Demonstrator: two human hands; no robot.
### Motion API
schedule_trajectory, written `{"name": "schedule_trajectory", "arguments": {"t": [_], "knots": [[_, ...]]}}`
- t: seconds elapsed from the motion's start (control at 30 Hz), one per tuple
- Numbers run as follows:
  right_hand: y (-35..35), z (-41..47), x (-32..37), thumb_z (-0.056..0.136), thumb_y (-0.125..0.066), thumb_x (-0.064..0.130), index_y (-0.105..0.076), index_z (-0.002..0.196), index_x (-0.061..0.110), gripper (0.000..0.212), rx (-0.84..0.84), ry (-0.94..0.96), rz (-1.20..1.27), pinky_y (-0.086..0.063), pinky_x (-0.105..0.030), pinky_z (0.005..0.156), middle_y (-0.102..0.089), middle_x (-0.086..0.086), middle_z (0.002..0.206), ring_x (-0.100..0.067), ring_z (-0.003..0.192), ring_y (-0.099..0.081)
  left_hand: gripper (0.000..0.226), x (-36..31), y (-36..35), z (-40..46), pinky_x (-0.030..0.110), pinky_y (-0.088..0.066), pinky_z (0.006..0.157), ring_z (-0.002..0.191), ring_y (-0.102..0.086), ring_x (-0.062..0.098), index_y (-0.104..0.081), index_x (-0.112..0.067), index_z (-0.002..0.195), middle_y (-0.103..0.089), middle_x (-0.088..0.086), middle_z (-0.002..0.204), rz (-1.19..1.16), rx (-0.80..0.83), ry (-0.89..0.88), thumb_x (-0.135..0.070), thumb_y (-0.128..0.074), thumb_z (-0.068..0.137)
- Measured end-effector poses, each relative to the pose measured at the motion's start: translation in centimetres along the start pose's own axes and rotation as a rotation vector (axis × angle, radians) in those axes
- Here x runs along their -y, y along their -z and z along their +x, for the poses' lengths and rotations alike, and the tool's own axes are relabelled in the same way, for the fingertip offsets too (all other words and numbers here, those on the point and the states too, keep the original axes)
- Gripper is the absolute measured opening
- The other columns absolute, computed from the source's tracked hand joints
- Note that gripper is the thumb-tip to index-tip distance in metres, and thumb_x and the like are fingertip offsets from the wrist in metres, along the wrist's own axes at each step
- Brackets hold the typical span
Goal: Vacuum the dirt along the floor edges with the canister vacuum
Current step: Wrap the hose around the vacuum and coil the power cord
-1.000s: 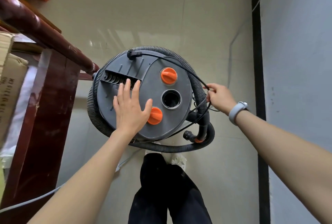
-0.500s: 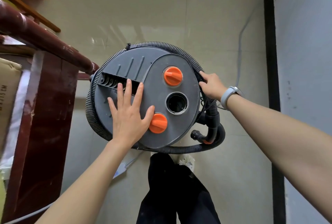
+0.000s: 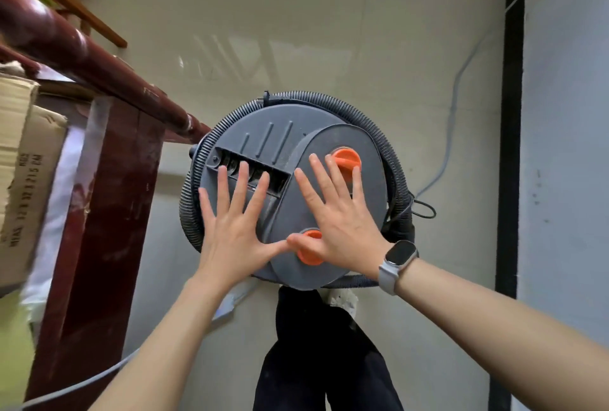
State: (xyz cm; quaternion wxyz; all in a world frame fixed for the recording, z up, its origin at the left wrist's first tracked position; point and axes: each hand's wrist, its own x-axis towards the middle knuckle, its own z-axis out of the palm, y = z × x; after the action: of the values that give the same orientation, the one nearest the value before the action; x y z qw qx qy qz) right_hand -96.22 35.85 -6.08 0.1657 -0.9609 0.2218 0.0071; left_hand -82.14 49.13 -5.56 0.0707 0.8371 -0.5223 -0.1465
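Vacuum (image 3: 283, 153): grey round canister, sitting on the pale floor (image 3: 296, 31) near the middle of the view, its flat face turned toward the camera.
Left hand (image 3: 234, 229): lying flat on the left half of the vacuum's face, fingers straight and spread; fingertips are reaching the slotted recess (image 3: 250, 168). Gripping nothing.
Right hand (image 3: 336, 219): lying flat on the right half of the face, fingers straight and fanned out. Gripping nothing.
Thumbs: the two thumb tips are meeting, or nearly meeting, just left of the lower knob; cannot tell if they are touching.
Upper knob (image 3: 344, 158): orange; the right hand's fingertips are resting against it, partly covering it.
Lower knob (image 3: 308, 257): orange, showing under the right thumb and palm, mostly covered.
Hose (image 3: 362, 113): black ribbed hose, coiling round the vacuum's rim from the left side over the top and down the right.
Cord (image 3: 425, 211): thin black cord, looping out at the vacuum's right side, beside the hose.
Watch (image 3: 397, 262): grey band, dark screen, sitting on the right wrist.
Wall (image 3: 566, 146): grey, running down the right, with a black strip (image 3: 510, 113) along its foot.
Furniture (image 3: 99, 212): dark red wood, standing left of the vacuum; a rounded rail is ending just beside the hose.
Box (image 3: 23, 163): cardboard, at the far left edge, blurred.
Legs (image 3: 316, 354): dark trousers, showing below the vacuum.
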Motion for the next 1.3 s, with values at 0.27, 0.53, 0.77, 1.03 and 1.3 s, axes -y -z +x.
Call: {"name": "schedule_trajectory", "arguments": {"t": [0.27,0.53,0.77,1.03,1.3], "knots": [[-0.9,0.9,1.5,0.061,-0.033,0.081,-0.023,0.146,0.012,0.11,0.223,-0.073,-0.095,-0.021,-0.071,0.105,-0.027,-0.02,0.153,-0.039,0.141,-0.016,0.08,6.9,3.6,8.0,0.07,-0.022,0.1,0.128,-0.047,0.035,-0.058,-0.021,0.129,-0.06,0.006,0.131,0.132,0.122,-0.248,-0.074,-0.023,0.081],[2.6,5.9,-2.1,0.052,-0.06,0.083,-0.024,0.149,0.017,0.122,0.327,0.056,-0.223,-0.02,-0.069,0.104,-0.029,-0.012,0.154,-0.038,0.141,-0.028,0.069,6.9,3.9,9.3,0.041,-0.041,0.097,0.102,-0.059,0.028,-0.064,-0.018,0.122,-0.066,0.005,0.105,-0.099,0.053,-0.045,-0.065,-0.051,0.073],[7.2,11.8,-6.2,0.069,-0.058,0.075,0.016,0.149,0.031,0.118,0.418,-0.112,-0.357,0.007,-0.066,0.108,0.025,-0.007,0.157,-0.032,0.144,0.02,0.066,4.9,4.5,13.6,0.037,-0.045,0.077,0.103,-0.054,0.028,-0.055,-0.03,0.129,-0.062,0.003,0.108,-0.039,0.025,0.176,-0.068,-0.049,0.076],[6.4,13.3,-5.5,0.098,-0.043,0.039,0.0,0.153,0.018,0.073,0.095,-0.598,-0.016,-0.01,-0.057,0.114,0.008,-0.015,0.159,-0.033,0.147,0.001,0.058,2.4,5.5,19.5,0.036,-0.035,0.069,0.106,-0.053,0.033,-0.049,-0.029,0.131,-0.058,0.009,0.111,-0.032,0.004,0.375,-0.065,-0.044,0.086],[6.5,19.8,-11.8,0.098,-0.044,0.035,0.017,0.149,0.011,0.083,0.209,-0.42,-0.074,-0.007,-0.049,0.117,0.025,-0.027,0.152,-0.044,0.142,0.016,0.065,-1.4,5.9,26.3,0.04,-0.041,0.082,0.109,-0.053,0.035,-0.043,-0.027,0.137,-0.057,0.012,0.117,-0.123,0.031,0.566,-0.069,-0.034,0.088]]}}
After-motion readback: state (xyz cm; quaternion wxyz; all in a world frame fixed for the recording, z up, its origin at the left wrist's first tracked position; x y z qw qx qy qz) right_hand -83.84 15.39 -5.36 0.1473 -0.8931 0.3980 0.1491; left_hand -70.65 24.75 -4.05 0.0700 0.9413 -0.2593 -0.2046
